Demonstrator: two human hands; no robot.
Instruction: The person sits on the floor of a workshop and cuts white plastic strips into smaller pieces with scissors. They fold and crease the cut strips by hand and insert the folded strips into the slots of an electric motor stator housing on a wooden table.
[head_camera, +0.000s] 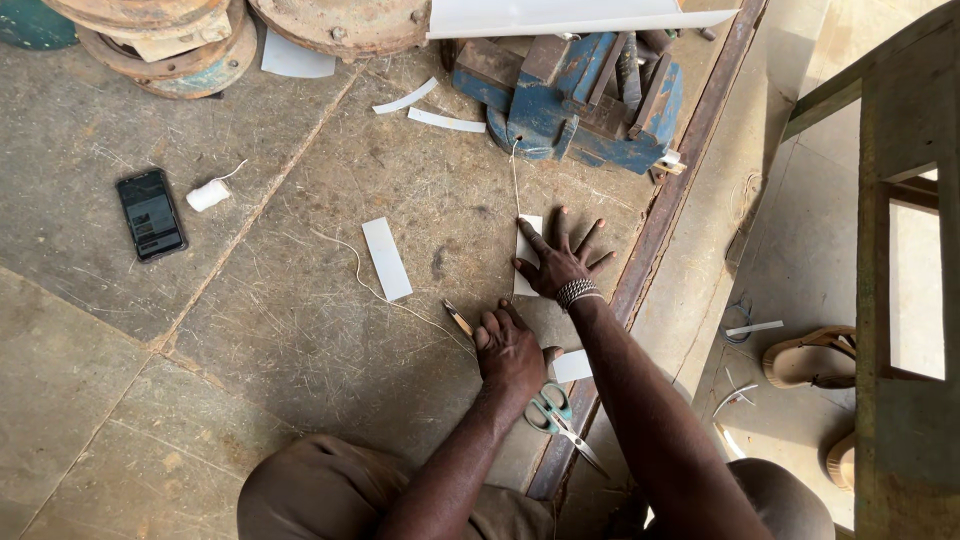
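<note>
Far left on the concrete floor (120, 380): a dark phone (150, 213) lying face up, with a small spool of white thread (208, 194) just beside it, both well apart from the hands and seemingly put out of the way. Further right, a narrow white strip (386, 258) lying flat, with a loose string (352, 268) trailing past it toward the hands.

Near the middle, the left hand (510, 352), knuckles up, fingers curled tight around a pencil (457, 318) whose tip angles up and left, low to the floor as if for marking. Just above and to the right, the right hand (560, 262), released and holding nothing, fingers spread wide, palm pressing down on a white sheet piece (528, 232), probably to keep it from sliding. Sheet piece flat on the floor, close to the rusty metal rail (655, 235).

Below the left hand, green-handled scissors (555, 412), within easy reach. Above, a blue vise (570, 95), apart from both hands.
</note>
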